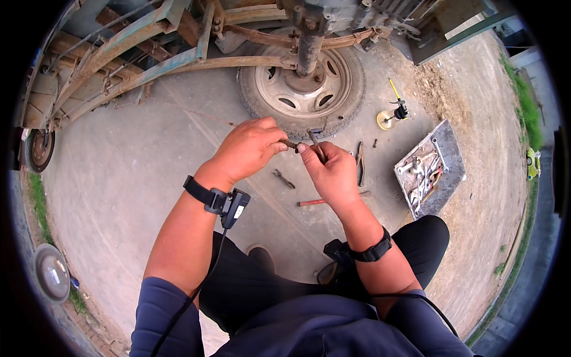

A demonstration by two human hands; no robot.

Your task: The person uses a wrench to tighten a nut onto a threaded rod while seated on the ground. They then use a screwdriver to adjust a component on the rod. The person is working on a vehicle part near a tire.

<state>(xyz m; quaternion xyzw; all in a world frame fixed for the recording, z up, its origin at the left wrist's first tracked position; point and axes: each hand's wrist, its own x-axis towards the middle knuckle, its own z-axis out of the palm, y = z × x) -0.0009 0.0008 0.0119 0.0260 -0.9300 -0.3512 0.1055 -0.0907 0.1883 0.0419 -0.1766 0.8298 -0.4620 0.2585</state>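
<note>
A: State the position of the bolt [289,144]

B: Raised between both hands, over the floor [137,178] and in front of the wheel [300,101]

A: Describe the grips

B: The left hand [253,146] is closed in a pinch on one end. The right hand [332,171] sets its thumb at the other end and also grips a metal tool [315,141], presumably to save setting it down

A: Why use both hands?

B: Probably so one end is steadied while the other is handled

A: Explain the layout

B: Pliers [360,157] and a red-handled tool [311,202] lie near the right hand, likely for short reach. The tray [450,183], farther right, groups the spanners [439,153]. The oil can [386,121] stands upright, presumably against spillage
</note>
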